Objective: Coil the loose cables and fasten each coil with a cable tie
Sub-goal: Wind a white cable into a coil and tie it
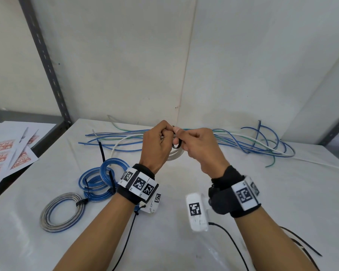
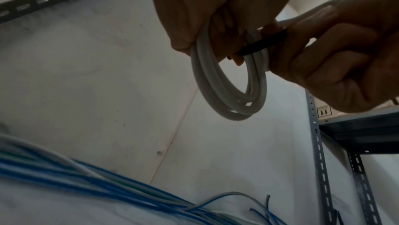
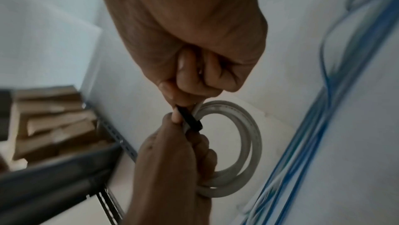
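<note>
Storeroom: slotted steel racking [image 1: 47, 61], cartons [image 3: 54, 123]

Right hand [image 3: 194, 54] pinching black cable tie [image 3: 190, 119], left hand [image 3: 172, 169] gripping white coil [image 3: 250, 143]

Bare forearms; black wristbands [image 1: 236, 194] with white square-code tags [image 1: 139, 182]; white camera pod [image 1: 197, 212], black lead.

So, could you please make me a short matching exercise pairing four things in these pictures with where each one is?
Things:
1. white coil
2. black cable tie
3. blue coils
4. loose cables

Places:
A. spread along the table's far side
B. wrapped round the white coil, pinched by both hands
C. gripped in the left hand, above the table
D. lying tied on the table, near the left wrist

Pairs: 1-C, 2-B, 3-D, 4-A
</note>
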{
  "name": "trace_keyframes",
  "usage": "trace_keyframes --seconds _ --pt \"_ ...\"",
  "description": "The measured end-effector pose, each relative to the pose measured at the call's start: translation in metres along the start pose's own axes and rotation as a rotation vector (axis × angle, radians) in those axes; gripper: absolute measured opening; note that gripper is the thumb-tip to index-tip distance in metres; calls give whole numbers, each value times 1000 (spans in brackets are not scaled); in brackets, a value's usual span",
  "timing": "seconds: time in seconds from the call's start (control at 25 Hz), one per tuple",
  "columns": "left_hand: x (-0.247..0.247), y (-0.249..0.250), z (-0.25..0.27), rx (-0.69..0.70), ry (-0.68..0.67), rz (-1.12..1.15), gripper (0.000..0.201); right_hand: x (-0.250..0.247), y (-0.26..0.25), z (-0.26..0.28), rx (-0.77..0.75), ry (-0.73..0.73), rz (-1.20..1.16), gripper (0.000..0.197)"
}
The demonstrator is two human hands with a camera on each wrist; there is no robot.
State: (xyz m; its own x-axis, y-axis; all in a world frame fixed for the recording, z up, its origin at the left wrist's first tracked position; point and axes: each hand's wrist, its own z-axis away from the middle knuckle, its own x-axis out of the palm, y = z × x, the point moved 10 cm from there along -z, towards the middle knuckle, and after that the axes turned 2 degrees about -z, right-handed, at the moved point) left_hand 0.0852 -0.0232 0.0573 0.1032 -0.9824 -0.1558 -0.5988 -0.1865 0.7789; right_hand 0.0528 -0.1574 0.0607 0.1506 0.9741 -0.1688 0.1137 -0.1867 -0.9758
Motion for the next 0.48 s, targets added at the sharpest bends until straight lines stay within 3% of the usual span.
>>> trace_keyframes --seconds 0.12,0.2,0.36,0.48 --pt "0 -9 -2 -80 33 22 23 -9 -17 8 -228 200 241 34" --pt "-2 -11 -4 -89 36 27 25 -20 -19 6 -248 313 281 32" --pt "7 -12 -1 -95 -47 19 28 -8 -5 -21 -87 24 80 23" --pt "12 -11 0 -99 -73 31 25 -9 -2 -29 -118 95 80 17"
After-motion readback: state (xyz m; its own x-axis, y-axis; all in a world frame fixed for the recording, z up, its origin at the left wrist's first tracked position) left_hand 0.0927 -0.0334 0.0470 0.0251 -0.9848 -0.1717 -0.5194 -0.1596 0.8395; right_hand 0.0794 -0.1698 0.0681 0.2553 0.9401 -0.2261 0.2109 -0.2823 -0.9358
